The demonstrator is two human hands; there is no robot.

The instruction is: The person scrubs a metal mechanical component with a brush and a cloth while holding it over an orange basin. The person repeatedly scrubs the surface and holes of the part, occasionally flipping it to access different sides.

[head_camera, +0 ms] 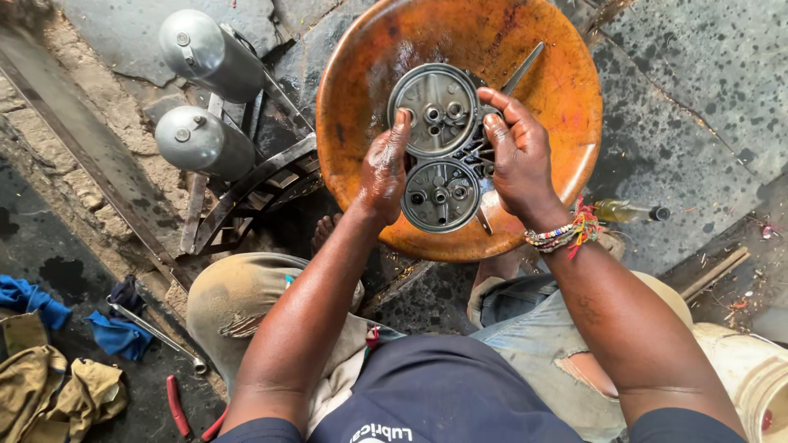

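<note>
A person seated on the ground looks down at a wide, shallow orange basin [566, 98] whose inside is wet and oily. In its middle lies a grey metal engine part made of two round discs joined side by side: the upper disc [432, 109] and the lower disc [441, 195], each with small bosses and holes.

The left hand [383, 168] presses against the left edge where the two discs meet, fingers curled around the rim of the upper disc, so its grip is partly closed on the part. The right hand [519, 160] comes in from the right, fingers bent down onto the dark linkage between the discs; its grip looks closed there, though whether it pinches something small cannot be told. A thin metal rod [523, 68] pokes out toward the basin's upper right edge.

To handle this well, the left hand should likely keep the slippery part steady against the basin while the right works slowly, since oily metal slides easily.

On the floor, two grey metal cylinders [205, 98] lie left of the basin over a dark metal frame [246, 193]. A small glass bottle [628, 212] of yellowish liquid lies right of the basin. Blue rags [33, 299], a wrench [156, 332] and red-handled pliers [185, 414] sit at lower left. No readable labels or signs stand out.
</note>
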